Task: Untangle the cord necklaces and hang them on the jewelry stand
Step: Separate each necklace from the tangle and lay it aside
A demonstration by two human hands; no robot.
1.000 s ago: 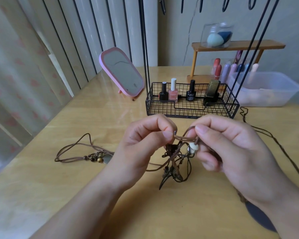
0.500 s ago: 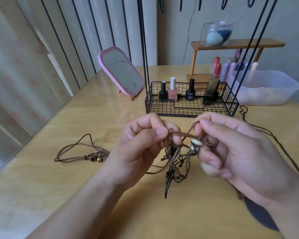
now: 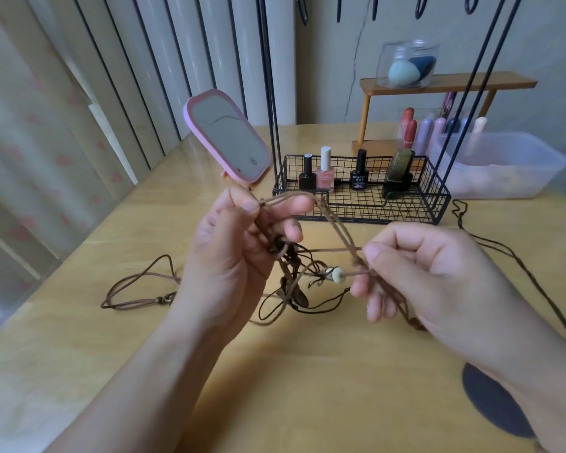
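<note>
We hold the tangled necklaces [image 3: 294, 273] above the table [image 3: 307, 371], thin brown cords knotted around dark beads and one pale bead [image 3: 338, 275]. Our left hand [image 3: 229, 256] pinches a cord loop; our right hand [image 3: 428, 273] pinches strands pulled taut. The hanging pendants look blurred, perhaps leaf-shaped.

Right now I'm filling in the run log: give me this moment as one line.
step: untangling | left hand: pinching cord tangle | right hand: pulling brown cord with white bead | jewelry stand: no necklace hung
</note>
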